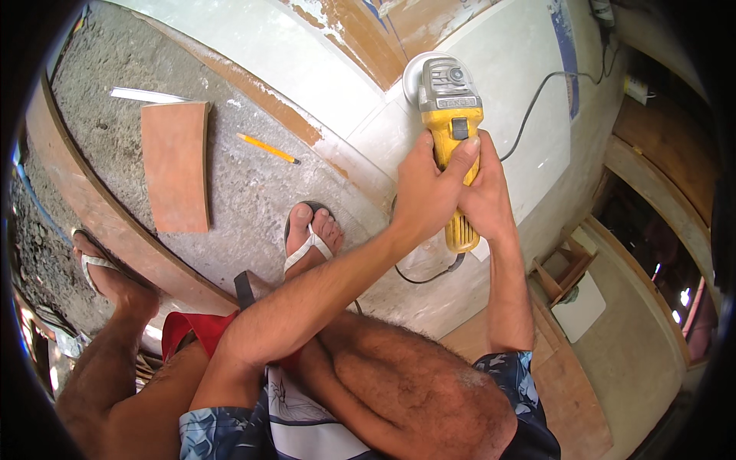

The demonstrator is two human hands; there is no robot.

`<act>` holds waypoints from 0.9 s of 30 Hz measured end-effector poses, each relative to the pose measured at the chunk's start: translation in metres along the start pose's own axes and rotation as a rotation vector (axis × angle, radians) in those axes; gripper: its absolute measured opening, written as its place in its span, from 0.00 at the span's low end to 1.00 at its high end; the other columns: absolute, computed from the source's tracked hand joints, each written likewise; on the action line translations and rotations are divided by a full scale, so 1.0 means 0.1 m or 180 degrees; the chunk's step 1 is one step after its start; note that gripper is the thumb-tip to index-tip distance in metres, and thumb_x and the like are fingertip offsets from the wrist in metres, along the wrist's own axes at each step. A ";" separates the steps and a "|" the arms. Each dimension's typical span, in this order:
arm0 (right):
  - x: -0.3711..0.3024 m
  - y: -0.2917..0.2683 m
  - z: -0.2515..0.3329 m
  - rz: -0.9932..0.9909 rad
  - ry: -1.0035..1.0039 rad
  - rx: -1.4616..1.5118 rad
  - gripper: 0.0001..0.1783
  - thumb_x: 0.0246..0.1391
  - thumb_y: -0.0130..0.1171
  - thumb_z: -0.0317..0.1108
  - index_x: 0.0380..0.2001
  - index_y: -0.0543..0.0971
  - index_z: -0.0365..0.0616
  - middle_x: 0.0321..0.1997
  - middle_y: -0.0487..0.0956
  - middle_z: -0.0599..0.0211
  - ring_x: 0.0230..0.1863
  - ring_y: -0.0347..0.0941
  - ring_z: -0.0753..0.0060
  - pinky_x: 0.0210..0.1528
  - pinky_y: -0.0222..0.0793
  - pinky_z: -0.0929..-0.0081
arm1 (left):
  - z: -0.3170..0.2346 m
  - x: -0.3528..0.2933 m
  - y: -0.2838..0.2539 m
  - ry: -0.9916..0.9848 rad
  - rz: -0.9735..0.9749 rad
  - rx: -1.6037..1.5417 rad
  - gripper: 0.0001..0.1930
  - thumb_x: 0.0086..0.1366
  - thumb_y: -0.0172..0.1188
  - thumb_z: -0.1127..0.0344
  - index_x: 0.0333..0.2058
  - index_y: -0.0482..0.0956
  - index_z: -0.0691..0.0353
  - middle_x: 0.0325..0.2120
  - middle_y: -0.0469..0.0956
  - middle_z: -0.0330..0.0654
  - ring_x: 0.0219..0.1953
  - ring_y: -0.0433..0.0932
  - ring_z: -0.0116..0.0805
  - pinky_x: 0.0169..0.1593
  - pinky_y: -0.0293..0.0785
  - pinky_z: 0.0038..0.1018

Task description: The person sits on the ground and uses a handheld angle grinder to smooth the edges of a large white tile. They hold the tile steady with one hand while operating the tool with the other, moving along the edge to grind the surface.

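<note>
Both hands are wrapped round a yellow and grey angle grinder (454, 126). My left hand (426, 188) grips the left side of its body, with a thumb just below the black switch. My right hand (491, 192) closes on the right side, fingers partly hidden behind the tool. A pale round disc (414, 77) shows beside the grinder's head, over white-dusted boards (491, 69); I cannot tell whether it touches them or spins. From the rear of the handle a black cord (424, 280) curves away.
A yellow pencil (268, 149) and a reddish-brown board piece (176, 169) lie on rough grey concrete (245, 184) at left, beside a thin white strip (149, 96). A long curved plank (115, 207) runs past my sandalled feet. More cord (529, 107) trails to the upper right. A wooden box (563, 268) stands at right.
</note>
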State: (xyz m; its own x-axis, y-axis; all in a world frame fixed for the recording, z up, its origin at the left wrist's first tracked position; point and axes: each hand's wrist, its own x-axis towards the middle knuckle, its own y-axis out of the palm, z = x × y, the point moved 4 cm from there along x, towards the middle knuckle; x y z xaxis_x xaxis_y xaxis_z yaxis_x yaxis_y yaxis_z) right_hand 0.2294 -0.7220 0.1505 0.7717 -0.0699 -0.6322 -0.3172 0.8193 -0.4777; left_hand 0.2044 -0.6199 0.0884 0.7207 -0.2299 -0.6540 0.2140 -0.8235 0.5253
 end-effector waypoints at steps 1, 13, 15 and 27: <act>0.01 -0.02 0.00 -0.0043 -0.0014 0.0036 0.30 0.56 0.73 0.27 0.59 0.72 0.37 0.52 0.85 0.56 0.54 0.83 0.66 0.57 0.80 0.64 | -0.03 0.01 0.02 -0.0013 0.0032 0.0004 0.26 0.80 0.67 0.49 0.58 0.79 0.70 0.46 0.87 0.44 0.46 0.84 0.27 0.50 0.81 0.29; -0.07 0.07 0.00 0.0099 -0.0030 0.0087 0.29 0.57 0.73 0.28 0.59 0.72 0.37 0.51 0.85 0.55 0.54 0.83 0.64 0.58 0.79 0.61 | 0.00 -0.13 -0.02 0.0156 -0.0273 -0.0179 0.25 0.77 0.69 0.47 0.54 0.81 0.67 0.40 0.88 0.48 0.40 0.85 0.33 0.46 0.80 0.35; -0.06 0.07 -0.01 0.0115 0.0026 0.0002 0.29 0.56 0.72 0.28 0.59 0.72 0.37 0.51 0.85 0.55 0.54 0.83 0.63 0.58 0.79 0.61 | 0.02 -0.13 -0.04 0.0183 -0.0296 -0.0181 0.26 0.77 0.69 0.47 0.54 0.81 0.67 0.40 0.88 0.48 0.40 0.85 0.33 0.46 0.80 0.35; 0.04 -0.10 0.16 0.0042 0.0105 -0.0166 0.29 0.56 0.72 0.28 0.59 0.72 0.36 0.52 0.84 0.57 0.54 0.82 0.67 0.57 0.79 0.65 | -0.14 0.03 0.09 0.0032 -0.0063 -0.0020 0.26 0.80 0.67 0.49 0.57 0.80 0.71 0.44 0.88 0.45 0.44 0.84 0.28 0.49 0.81 0.29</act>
State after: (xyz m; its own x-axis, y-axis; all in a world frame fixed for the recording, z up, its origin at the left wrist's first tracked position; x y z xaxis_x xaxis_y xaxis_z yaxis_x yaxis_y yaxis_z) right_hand 0.2439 -0.7215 0.1624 0.7488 -0.0786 -0.6581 -0.3562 0.7896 -0.4996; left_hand 0.2174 -0.6209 0.0987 0.7229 -0.2082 -0.6588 0.2325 -0.8246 0.5157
